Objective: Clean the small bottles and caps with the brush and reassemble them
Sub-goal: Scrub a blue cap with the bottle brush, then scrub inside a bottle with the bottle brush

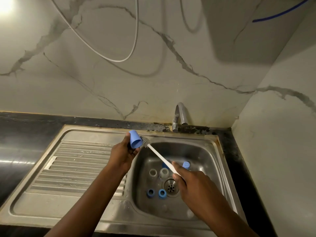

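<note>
My left hand [123, 152] grips a blue cap [135, 139] above the left rim of the basin, its open mouth turned toward the brush. My right hand [189, 181] holds the white handle of the brush [159, 156]; the grey bristle head lies just at the cap's mouth. In the sink basin [203, 152] stand two clear small bottles [158, 173], two blue ring caps [156, 193] and another blue cap [186, 165]. One more blue piece shows partly behind the brush handle.
A chrome tap [179, 117] rises behind the basin. The drain [171, 186] is at the basin's middle. A ribbed steel drainboard [75, 168] stretches to the left. Marble walls close the back and right side, and a grey cable [131, 48] loops on the wall.
</note>
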The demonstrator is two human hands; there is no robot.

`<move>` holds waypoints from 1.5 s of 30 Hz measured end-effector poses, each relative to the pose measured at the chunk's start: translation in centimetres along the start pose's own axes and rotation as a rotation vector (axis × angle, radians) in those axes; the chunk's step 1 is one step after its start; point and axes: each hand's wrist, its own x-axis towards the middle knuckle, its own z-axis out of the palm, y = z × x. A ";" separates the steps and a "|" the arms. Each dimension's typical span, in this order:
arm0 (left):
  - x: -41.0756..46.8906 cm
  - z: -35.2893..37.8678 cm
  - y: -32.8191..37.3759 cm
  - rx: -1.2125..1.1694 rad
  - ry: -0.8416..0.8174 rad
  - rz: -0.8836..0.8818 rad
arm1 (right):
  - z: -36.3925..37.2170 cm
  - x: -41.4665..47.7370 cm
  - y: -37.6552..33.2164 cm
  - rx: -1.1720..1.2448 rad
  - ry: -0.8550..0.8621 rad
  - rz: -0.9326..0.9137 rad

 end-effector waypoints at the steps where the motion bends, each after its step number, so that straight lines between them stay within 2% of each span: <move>1: 0.3 0.1 -0.2 0.006 0.020 0.007 | 0.1 -0.1 0.4 -0.004 0.006 0.000; 9: 3.6 0.8 -2.9 0.149 -0.012 0.004 | 0.3 -0.5 4.7 0.124 0.001 0.126; 11: 4.5 0.4 -4.5 0.300 -0.040 0.082 | 0.2 -0.8 5.5 0.156 -0.007 0.164; 14: 6.2 -0.4 -6.9 0.652 -0.072 0.231 | 0.4 -0.7 6.4 0.154 -0.023 0.213; 17: 8.7 -1.0 -8.9 0.959 -0.191 0.380 | 0.5 -0.5 6.8 0.143 -0.023 0.231; 21: 10.4 -0.6 -10.3 1.153 -0.238 0.470 | 0.7 -0.1 7.4 0.136 -0.022 0.246; 30: 15.8 -1.3 -14.3 1.577 -0.250 0.395 | 1.3 1.0 7.4 0.102 -0.078 0.291; 36: 18.0 -0.8 -15.9 1.651 -0.228 0.325 | 1.3 1.7 7.6 0.115 -0.088 0.321; 45: 20.0 -1.5 -16.8 1.639 -0.208 0.236 | 0.8 2.3 7.8 0.136 -0.087 0.344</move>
